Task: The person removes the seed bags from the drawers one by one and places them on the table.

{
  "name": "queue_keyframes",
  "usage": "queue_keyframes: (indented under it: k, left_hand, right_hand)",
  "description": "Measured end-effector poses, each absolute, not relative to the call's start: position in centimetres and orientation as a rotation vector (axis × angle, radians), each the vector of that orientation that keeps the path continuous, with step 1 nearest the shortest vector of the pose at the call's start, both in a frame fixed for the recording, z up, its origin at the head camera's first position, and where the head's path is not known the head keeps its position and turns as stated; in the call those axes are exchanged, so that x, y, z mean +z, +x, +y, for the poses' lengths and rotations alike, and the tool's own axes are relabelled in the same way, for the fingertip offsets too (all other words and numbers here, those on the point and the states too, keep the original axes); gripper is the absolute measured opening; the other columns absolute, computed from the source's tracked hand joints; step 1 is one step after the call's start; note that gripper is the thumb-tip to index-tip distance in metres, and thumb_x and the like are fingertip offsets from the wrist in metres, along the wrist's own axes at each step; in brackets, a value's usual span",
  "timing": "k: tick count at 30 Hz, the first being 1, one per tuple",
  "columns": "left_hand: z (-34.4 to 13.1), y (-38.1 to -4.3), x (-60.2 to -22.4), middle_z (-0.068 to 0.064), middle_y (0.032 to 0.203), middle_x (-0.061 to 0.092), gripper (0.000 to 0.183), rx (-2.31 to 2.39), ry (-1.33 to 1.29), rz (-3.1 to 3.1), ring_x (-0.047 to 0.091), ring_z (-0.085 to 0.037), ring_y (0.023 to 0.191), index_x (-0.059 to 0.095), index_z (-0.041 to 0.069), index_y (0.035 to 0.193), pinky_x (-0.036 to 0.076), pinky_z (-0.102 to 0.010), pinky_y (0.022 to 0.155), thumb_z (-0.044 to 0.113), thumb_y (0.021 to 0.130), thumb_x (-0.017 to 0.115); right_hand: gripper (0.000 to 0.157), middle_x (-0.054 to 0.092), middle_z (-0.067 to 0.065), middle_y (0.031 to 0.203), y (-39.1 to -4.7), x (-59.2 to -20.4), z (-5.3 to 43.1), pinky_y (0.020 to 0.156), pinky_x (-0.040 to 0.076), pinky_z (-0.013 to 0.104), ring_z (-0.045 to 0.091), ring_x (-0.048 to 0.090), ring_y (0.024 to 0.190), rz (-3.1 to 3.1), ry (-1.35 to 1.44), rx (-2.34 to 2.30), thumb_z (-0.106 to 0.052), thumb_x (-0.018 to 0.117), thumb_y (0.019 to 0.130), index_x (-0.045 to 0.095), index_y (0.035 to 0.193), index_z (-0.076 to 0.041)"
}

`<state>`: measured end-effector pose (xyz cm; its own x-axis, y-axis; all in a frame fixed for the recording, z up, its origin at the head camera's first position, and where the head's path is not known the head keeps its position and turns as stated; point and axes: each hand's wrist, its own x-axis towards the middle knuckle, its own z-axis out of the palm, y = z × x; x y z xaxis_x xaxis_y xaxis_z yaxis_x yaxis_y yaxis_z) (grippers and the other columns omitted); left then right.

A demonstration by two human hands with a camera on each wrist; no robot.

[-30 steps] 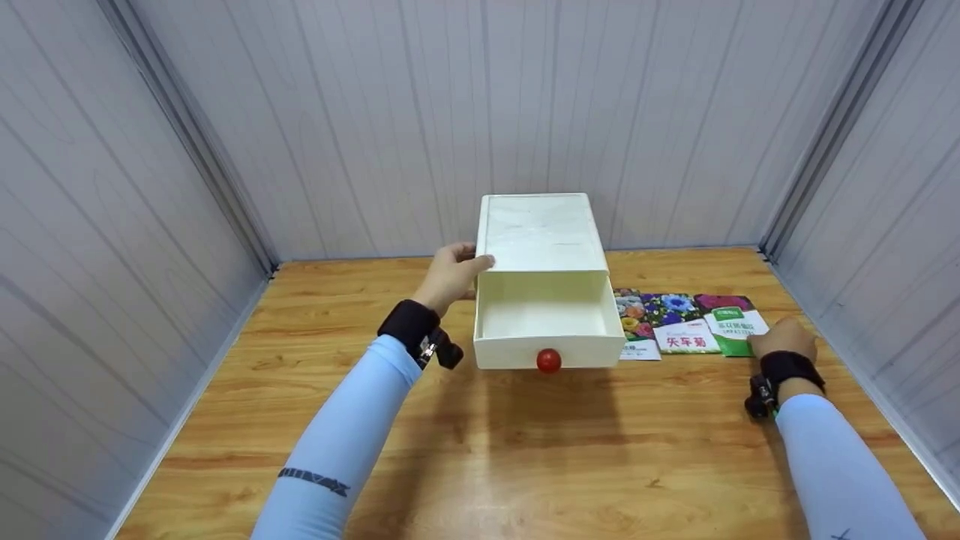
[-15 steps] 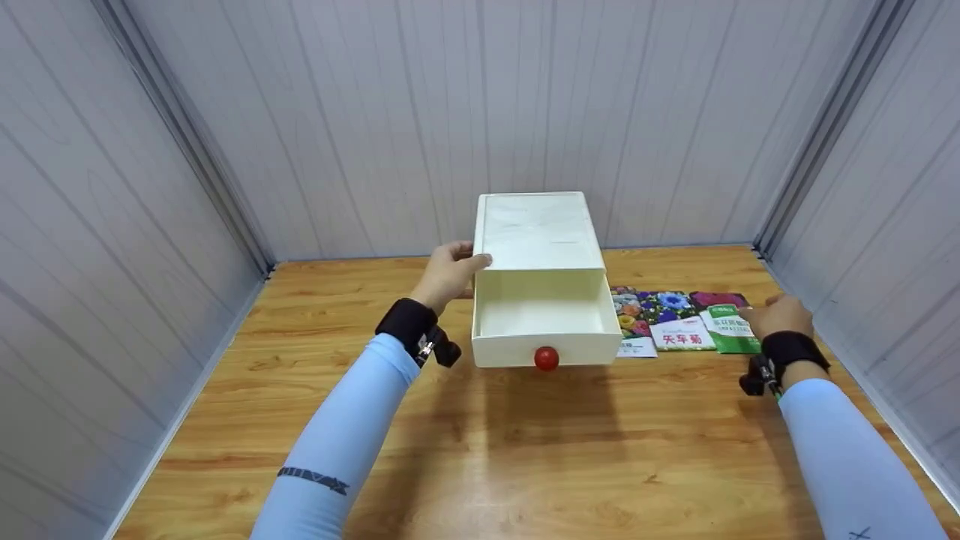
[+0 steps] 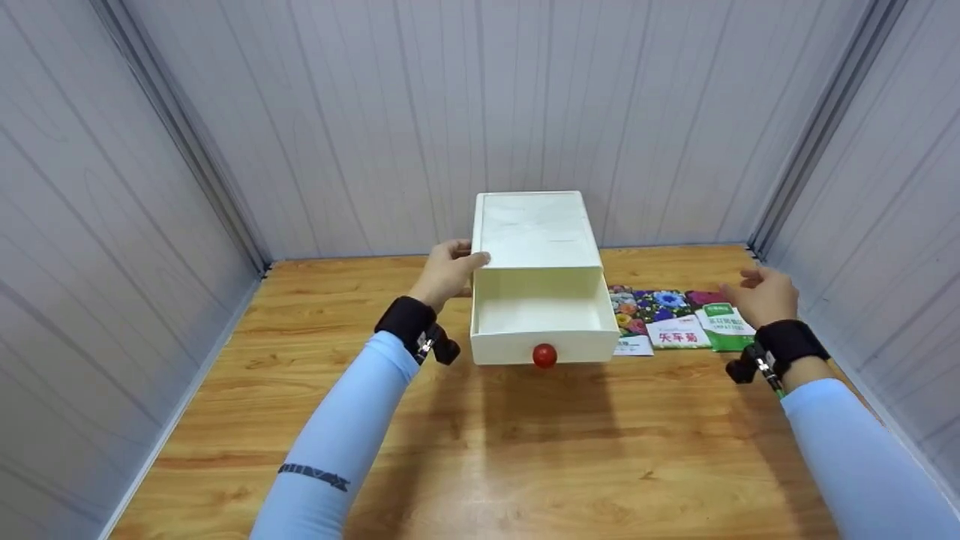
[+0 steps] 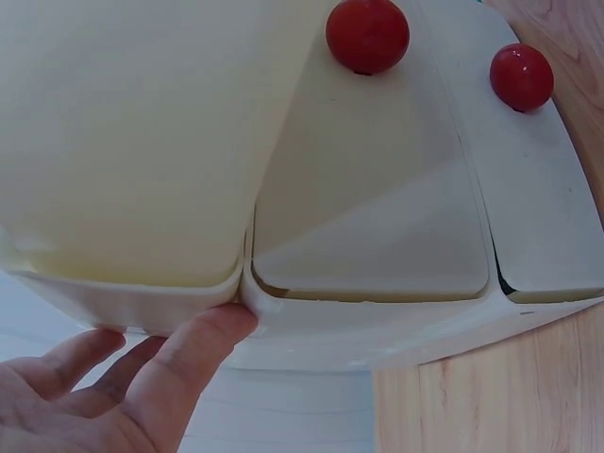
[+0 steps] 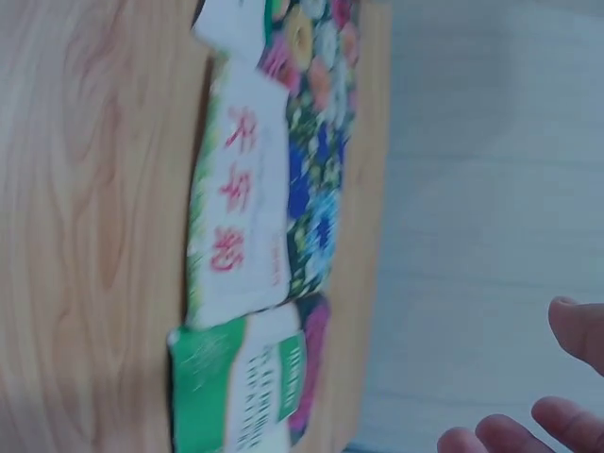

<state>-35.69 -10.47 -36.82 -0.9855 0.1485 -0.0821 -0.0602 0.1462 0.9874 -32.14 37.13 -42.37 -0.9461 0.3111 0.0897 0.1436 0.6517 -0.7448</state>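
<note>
White cabinet (image 3: 534, 229) on the wooden table (image 3: 600, 457), its top drawer (image 3: 502, 349) pulled out and two lower drawers (image 4: 377, 189) shown closed in the left wrist view. The left hand (image 3: 442, 276) touches the cabinet's upper left front corner, fingers extended against it rather than wrapped round. Right of the cabinet, three flower packets lie in a row: the middle packet (image 3: 679, 334) reads 矢车菊 in red; lettering on the green packet (image 3: 721, 330) and left packet (image 3: 627, 324) is too small to read. The right hand (image 3: 766, 297), thumb and fingers parted, holding nothing, hangs near the green packet
</note>
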Motion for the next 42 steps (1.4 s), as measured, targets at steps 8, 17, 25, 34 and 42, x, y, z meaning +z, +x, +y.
queue_keyframes:
  k: [8, 17, 25, 34, 42]
  left_hand:
    - [-10.4, -35.9, -37.0, -0.021, 0.150, 0.058, 0.050, 1.976, 0.074, 2.229, 0.062, -0.036, 0.135, 0.055, -0.002, 0.151, 0.062, -0.052, 0.105, 0.019, 0.107, 0.066]
    - [-10.7, -35.6, -36.9, -0.021, 0.152, 0.058, 0.052, 1.977, 0.083, 2.231, 0.062, -0.036, 0.136, 0.054, -0.001, 0.152, 0.062, -0.052, 0.104, 0.021, 0.107, 0.066]
    - [-10.6, -35.6, -37.0, -0.022, 0.148, 0.060, 0.048, 2.026, 0.068, 2.186, 0.066, -0.034, 0.127, 0.056, -0.003, 0.148, 0.064, -0.050, 0.102, 0.017, 0.106, 0.066]
    - [-10.6, -35.6, -36.9, -0.022, 0.151, 0.058, 0.051, 2.006, 0.068, 2.206, 0.064, -0.035, 0.132, 0.054, -0.002, 0.151, 0.066, -0.045, 0.098, 0.019, 0.106, 0.067]
    - [-10.5, -35.6, -36.8, -0.022, 0.151, 0.059, 0.051, 2.019, 0.067, 2.211, 0.063, -0.036, 0.134, 0.054, -0.003, 0.150, 0.062, -0.052, 0.104, 0.018, 0.106, 0.067]
  right_hand:
    - [0.064, 0.059, 0.037, 0.145, -30.3, -40.1, 33.1, 0.097, 0.056, 0.043, 0.054, 0.058, 0.134, -2.600, -0.142, 1.185, -0.029, 0.072, 0.106, 0.052, 0.153, 0.010]
    - [0.055, 0.070, 0.027, 0.123, -27.2, -37.0, 27.8, 0.075, 0.048, 0.010, 0.032, 0.069, 0.105, -2.545, 0.134, 1.185, -0.027, 0.078, 0.103, 0.063, 0.145, 0.005]
    - [0.042, 0.071, 0.012, 0.101, -24.3, -35.2, 23.6, 0.074, 0.051, 0.012, 0.001, 0.062, 0.081, -2.476, 0.290, 1.200, -0.017, 0.085, 0.097, 0.071, 0.132, 0.002]
    - [0.028, 0.069, 0.005, 0.081, -21.2, -35.3, 19.4, 0.062, 0.052, 0.013, 0.004, 0.060, 0.068, -2.293, 0.636, 1.122, 0.002, 0.090, 0.086, 0.074, 0.108, 0.003]
    - [0.015, 0.074, 0.003, 0.080, -19.8, -37.1, 16.8, 0.061, 0.059, 0.023, 0.009, 0.065, 0.066, -2.314, 0.899, 0.946, -0.002, 0.088, 0.088, 0.074, 0.094, -0.001]
